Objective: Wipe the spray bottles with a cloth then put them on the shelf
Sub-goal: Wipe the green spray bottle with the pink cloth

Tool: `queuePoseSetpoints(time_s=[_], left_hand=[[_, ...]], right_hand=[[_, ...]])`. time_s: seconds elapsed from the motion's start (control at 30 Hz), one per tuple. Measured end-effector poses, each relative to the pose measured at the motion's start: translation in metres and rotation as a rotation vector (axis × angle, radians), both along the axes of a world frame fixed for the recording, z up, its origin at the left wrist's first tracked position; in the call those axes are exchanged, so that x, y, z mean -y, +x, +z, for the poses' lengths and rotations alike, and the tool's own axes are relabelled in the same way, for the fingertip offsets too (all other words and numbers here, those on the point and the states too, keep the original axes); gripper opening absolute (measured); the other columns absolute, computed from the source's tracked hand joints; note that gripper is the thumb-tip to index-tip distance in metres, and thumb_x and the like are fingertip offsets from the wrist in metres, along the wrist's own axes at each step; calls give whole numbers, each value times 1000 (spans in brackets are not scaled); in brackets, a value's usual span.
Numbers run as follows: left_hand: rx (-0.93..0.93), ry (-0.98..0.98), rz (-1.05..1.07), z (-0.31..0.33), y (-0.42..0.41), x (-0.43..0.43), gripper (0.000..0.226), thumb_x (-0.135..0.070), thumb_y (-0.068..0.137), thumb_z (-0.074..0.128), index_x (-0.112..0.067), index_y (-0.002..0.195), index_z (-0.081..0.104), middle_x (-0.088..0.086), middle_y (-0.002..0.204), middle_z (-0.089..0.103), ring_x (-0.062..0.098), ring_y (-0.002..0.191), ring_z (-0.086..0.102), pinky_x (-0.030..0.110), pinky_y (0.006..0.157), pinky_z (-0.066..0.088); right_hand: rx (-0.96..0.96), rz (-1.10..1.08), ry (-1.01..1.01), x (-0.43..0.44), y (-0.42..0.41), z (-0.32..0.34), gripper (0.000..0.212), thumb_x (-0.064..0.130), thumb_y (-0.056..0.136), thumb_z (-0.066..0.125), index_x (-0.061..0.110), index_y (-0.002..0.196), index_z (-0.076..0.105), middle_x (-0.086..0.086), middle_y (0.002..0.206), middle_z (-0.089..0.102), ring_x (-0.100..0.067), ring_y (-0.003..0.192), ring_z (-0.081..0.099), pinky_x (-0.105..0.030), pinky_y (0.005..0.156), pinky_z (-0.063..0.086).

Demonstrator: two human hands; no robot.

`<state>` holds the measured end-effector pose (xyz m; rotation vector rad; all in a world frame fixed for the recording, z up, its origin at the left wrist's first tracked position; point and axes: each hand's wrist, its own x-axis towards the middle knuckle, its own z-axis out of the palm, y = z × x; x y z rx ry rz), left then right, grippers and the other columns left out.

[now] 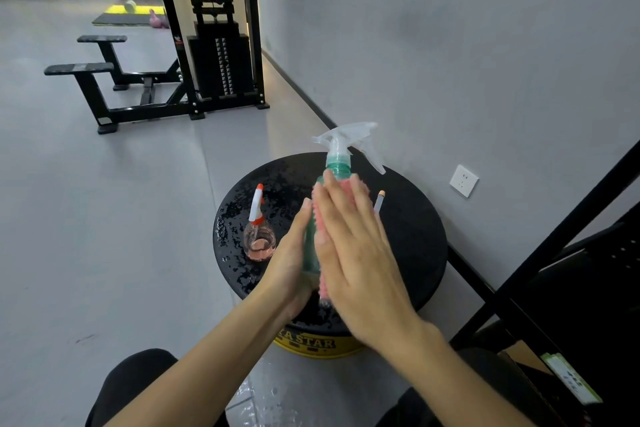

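A green spray bottle (pixel 337 163) with a clear trigger head is held upright above the round black stool top (pixel 415 236). My left hand (pixel 294 263) grips its lower body from the left. My right hand (pixel 356 253) presses a pink cloth (pixel 320 229) flat against the bottle's right side, fingers straight. A small pink spray bottle (pixel 259 239) with a white and red nozzle stands on the wet stool top to the left. The black shelf (pixel 571 270) stands at the right.
A thin white stick with an orange tip (pixel 379 201) shows just right of my right hand. The stool has a yellow base (pixel 311 345). A grey wall with a socket (pixel 464 180) is behind. A black weight machine (pixel 214 55) stands on the floor far left.
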<state>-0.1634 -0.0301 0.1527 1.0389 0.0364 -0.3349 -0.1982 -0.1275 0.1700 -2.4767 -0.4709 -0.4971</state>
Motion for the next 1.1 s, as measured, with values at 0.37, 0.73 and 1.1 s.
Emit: queuePoseSetpoints(time_s=[0.37,0.73,1.1], left_hand=[[18,-67,30,-1,2,0,46,-47,101,36,-23,103,75,-1,92,78,10,83,75,24,64,56],[53,-44,-41,-6,-6,5,43,-54,99,35,-37,103,74,3,112,75,21,96,74,42,66,59],[21,-22,-14,-12,-4,-1,51,-53,98,38,-20,120,69,7,123,70,18,114,66,31,90,49]], right_hand=[[-21,18,-23,-2,2,7,56,37,101,11,25,155,4,15,162,-10,-5,147,-19,-45,122,7],[-71,-16,62,11,31,26,57,42,101,11,27,155,2,14,162,-12,-1,145,-21,-38,123,3],[24,-57,-120,0,-22,-16,58,29,101,19,24,154,-4,6,163,-15,-13,149,-17,-38,122,0]])
